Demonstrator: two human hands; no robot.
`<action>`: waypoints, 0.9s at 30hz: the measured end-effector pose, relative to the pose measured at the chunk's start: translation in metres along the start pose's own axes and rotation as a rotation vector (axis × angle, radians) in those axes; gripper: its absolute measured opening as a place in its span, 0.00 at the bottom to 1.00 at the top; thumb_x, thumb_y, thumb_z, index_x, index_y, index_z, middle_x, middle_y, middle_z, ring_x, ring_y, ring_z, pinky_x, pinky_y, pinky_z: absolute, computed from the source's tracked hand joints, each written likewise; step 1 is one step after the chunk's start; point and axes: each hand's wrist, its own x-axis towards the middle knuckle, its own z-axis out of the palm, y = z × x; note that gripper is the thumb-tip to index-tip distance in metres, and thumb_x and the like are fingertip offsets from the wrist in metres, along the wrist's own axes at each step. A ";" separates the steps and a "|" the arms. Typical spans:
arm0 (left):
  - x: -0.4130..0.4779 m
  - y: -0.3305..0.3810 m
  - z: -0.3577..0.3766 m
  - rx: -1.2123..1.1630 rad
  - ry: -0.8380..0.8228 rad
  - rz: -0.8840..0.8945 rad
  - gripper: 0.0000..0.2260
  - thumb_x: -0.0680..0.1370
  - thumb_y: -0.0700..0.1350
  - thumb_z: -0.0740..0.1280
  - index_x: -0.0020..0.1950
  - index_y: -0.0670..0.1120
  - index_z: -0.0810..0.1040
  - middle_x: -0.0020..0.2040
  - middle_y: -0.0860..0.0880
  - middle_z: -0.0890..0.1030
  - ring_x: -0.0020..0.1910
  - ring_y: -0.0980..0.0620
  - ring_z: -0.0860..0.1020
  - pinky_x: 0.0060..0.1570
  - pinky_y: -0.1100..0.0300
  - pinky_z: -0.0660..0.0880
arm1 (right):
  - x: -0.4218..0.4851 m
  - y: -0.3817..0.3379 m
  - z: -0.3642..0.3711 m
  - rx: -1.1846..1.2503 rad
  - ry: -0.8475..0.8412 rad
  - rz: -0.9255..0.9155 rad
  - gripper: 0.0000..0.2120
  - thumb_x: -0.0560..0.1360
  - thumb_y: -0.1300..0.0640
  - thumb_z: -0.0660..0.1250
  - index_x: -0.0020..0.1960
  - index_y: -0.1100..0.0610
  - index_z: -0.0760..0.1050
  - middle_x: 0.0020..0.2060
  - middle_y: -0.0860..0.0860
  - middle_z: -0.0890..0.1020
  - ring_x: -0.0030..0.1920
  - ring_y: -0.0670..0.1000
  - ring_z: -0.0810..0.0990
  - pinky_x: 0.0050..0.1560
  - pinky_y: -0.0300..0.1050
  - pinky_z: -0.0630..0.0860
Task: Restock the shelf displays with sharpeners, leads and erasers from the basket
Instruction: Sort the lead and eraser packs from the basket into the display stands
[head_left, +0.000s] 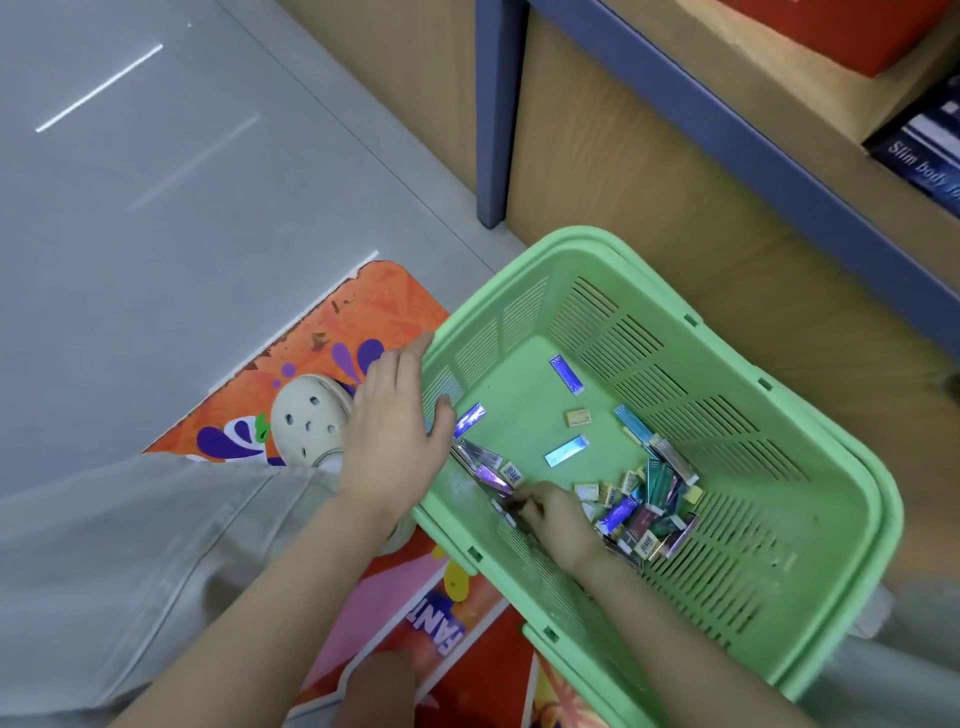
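A green plastic basket (810, 467) sits tilted on the floor in front of the wooden shelf (675, 171). Inside lie shiny flat lead cases (566, 374) scattered on its bottom, small tan erasers (578, 418), and a heap of mixed packs (644, 512) near the lower wall. My left hand (395, 426) grips the basket's near-left rim, thumb inside. My right hand (553, 519) reaches into the basket and pinches a thin lead case (493, 480) at the edge of the heap.
An orange floor sticker (332, 332) lies under a cream clog (309, 415) and my grey trouser leg (130, 561). A blue shelf post (496, 114) stands at the back. Dark boxes (924, 150) and a red box (852, 26) sit on the shelf at top right.
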 end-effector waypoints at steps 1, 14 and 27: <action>-0.002 0.001 -0.002 -0.039 0.023 0.014 0.23 0.75 0.46 0.57 0.69 0.41 0.68 0.60 0.43 0.73 0.61 0.49 0.68 0.61 0.64 0.60 | -0.001 -0.006 -0.003 0.076 0.040 0.017 0.14 0.77 0.66 0.57 0.54 0.58 0.80 0.43 0.58 0.83 0.37 0.55 0.80 0.35 0.39 0.70; -0.024 0.066 0.026 -0.779 -0.430 -0.411 0.09 0.82 0.48 0.57 0.57 0.47 0.74 0.49 0.50 0.78 0.48 0.53 0.77 0.54 0.57 0.72 | -0.071 -0.102 -0.122 0.641 0.041 -0.163 0.08 0.80 0.66 0.59 0.53 0.62 0.76 0.33 0.54 0.81 0.32 0.43 0.81 0.38 0.34 0.79; -0.035 0.064 0.016 -0.879 -0.506 -0.268 0.06 0.83 0.39 0.54 0.46 0.45 0.65 0.41 0.48 0.80 0.38 0.49 0.83 0.43 0.52 0.79 | -0.023 -0.003 -0.135 -0.045 0.176 0.039 0.16 0.80 0.55 0.61 0.65 0.58 0.71 0.60 0.53 0.78 0.58 0.51 0.77 0.61 0.45 0.73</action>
